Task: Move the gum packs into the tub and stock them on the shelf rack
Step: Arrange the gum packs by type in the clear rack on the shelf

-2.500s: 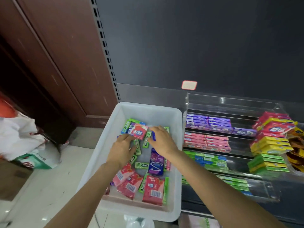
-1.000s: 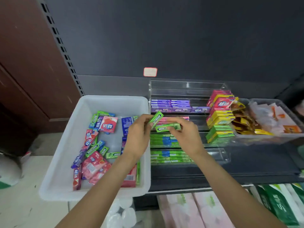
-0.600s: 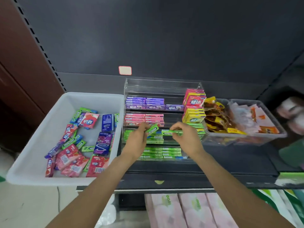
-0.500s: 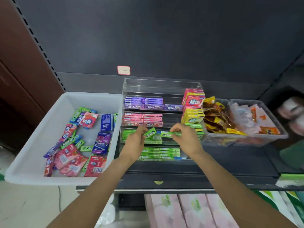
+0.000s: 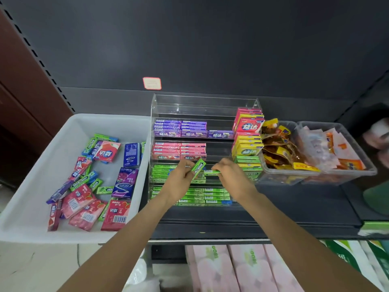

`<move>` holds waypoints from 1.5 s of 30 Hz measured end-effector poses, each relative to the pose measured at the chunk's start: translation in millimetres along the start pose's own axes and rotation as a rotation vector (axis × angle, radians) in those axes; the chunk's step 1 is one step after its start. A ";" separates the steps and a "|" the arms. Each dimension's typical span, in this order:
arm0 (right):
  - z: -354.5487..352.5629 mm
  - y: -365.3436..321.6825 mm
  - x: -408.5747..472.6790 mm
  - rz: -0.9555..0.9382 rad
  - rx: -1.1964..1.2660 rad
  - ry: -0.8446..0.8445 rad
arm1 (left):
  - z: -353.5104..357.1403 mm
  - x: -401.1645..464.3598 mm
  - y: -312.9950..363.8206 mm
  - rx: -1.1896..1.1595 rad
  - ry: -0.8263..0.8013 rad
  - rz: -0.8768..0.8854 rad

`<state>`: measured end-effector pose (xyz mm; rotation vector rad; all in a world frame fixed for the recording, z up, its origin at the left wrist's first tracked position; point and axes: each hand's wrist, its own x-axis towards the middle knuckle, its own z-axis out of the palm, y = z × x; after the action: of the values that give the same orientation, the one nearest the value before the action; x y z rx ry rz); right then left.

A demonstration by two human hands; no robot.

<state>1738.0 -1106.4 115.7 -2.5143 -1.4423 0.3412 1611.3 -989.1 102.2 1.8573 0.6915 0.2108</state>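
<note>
A white tub (image 5: pixel 37 171) at the left holds several loose gum packs (image 5: pixel 90 182) in green, pink, blue and purple. A clear tiered rack (image 5: pixel 202 104) on the dark shelf carries rows of purple, pink and green gum. My left hand (image 5: pixel 181 180) pinches a tilted green gum pack (image 5: pixel 199 167) in front of the rack's third tier. My right hand (image 5: pixel 231 175) pinches another green gum pack (image 5: pixel 211 172), held level at the same tier of green packs. The two hands are close together.
Stacked red, yellow and green gum boxes (image 5: pixel 247 142) stand right of the rack. Two clear bins (image 5: pixel 315 173) of snack sachets sit farther right. Pink tissue packs (image 5: pixel 235 268) lie on the lower shelf. A brown door (image 5: pixel 25 85) is at the left.
Both hands left the tub, each with a green gum pack, and reached the rack's green tier. Over the last half second they barely moved.
</note>
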 end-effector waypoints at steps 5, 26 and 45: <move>3.4 3.3 -1.4 -0.032 -0.121 -0.008 | -3.5 -1.2 -5.8 0.027 -0.001 -0.016; 13.1 4.9 -4.8 -0.002 0.120 -0.049 | -5.5 -9.6 -1.6 0.102 0.052 0.051; -6.1 55.3 -41.1 0.051 0.042 0.365 | 42.6 39.5 26.4 0.514 -0.046 0.223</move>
<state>1764.8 -1169.8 108.3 -2.4216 -1.2170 -0.0778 1672.4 -1007.6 102.2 2.4266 0.5364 0.1405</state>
